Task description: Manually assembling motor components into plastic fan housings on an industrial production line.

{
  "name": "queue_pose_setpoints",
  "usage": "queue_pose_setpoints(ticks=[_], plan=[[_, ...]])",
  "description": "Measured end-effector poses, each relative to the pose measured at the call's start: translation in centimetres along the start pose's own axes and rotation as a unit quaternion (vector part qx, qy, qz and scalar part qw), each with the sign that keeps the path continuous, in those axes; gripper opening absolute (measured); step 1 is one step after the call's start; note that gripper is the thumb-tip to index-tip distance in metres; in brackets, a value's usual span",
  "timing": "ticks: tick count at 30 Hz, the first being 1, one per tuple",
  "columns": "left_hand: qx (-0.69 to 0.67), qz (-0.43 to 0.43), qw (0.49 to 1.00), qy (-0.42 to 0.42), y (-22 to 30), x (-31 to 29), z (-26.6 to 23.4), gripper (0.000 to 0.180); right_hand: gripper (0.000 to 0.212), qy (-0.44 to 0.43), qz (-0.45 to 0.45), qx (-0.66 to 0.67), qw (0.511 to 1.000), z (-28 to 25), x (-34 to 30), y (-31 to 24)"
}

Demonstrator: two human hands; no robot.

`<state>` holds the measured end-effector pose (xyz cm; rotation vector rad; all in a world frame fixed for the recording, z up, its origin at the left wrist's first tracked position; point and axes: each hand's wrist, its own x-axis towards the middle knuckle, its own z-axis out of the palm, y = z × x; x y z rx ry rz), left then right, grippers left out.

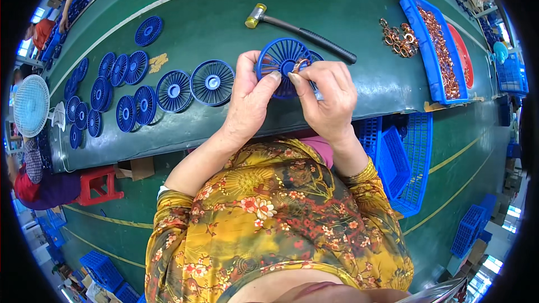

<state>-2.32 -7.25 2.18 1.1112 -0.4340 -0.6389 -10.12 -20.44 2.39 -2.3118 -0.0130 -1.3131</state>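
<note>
My left hand (249, 100) is closed on the rim of a blue spoked plastic disc (282, 51), thumb in front, above the table's near edge. The disc is tilted toward me. A copper-coloured ring (301, 64) is pinched between thumb and fingers of my right hand (332, 94), close against the disc's hub. Whether the ring touches the hub I cannot tell. Behind the right fingers, part of a second blue disc (317, 55) shows. Left of my hands lie more spoked discs, the nearest one (213, 82) flat on the green table (202, 28).
Beyond my hands lies a hammer (303, 32) with a black grip. To the right are a pile of copper rings (400, 39), a blue tray (412, 8) full of them and a red tray (464, 50). Blue baskets (418, 160) stand below; a fan (31, 105) is at far left.
</note>
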Motion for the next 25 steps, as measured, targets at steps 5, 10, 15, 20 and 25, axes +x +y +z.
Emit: queue_pose_setpoints(ticks=[5,10,15,20,25], plan=[[0.032,0.02,0.999,-0.001,-0.5,0.0,0.7,0.034,0.016,-0.029,-0.011,0.006,0.999,-0.8,0.4,0.0],[0.172,0.087,0.981,0.012,-1.3,0.0,0.7,0.038,0.011,-0.116,0.047,0.001,0.992,-0.6,0.3,0.0],[0.245,0.09,0.965,0.004,-1.4,0.0,1.0,0.045,0.013,-0.045,0.039,0.01,0.998,-0.4,-0.9,0.7],[0.012,0.028,0.992,-0.125,-2.6,0.5,2.0,0.053,0.022,-0.116,0.058,0.022,0.991,-3.8,-1.1,1.6],[0.097,-0.072,0.981,-0.149,-1.0,-1.2,2.1,0.058,0.023,-0.212,0.017,0.151,0.966,-5.7,-0.6,3.0]])
